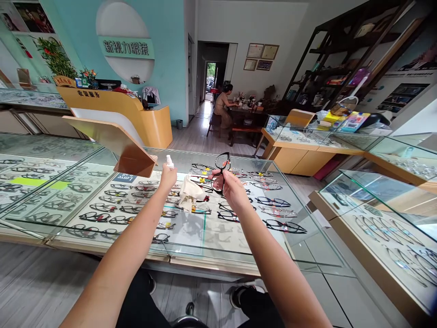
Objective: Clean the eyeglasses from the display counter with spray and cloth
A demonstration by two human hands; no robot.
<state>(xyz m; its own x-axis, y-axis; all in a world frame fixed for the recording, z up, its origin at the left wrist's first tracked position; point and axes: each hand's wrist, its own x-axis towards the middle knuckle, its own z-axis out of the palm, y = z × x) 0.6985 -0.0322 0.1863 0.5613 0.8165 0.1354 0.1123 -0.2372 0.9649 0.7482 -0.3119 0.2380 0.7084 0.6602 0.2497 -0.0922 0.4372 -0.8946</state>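
Note:
My right hand (234,187) pinches a pair of black-framed eyeglasses (223,160), held upright on edge above the glass display case (184,246). Further left, my left hand (168,175) is closed around a small white spray bottle (170,161), its top poking out above the fingers. A cream cloth (190,191) lies crumpled on the glass between both hands. Beneath the glass, rows of spectacle frames (273,201) are laid out. Left of my left hand stands a tilted wood-backed mirror or board (112,139); its front is hidden from me.
An orange-yellow counter (157,120) stands behind at the left. At the back, a person (224,107) sits by a dark table. Another glass case (375,228) with frames is on the right. A stool edge (189,321) shows between my legs.

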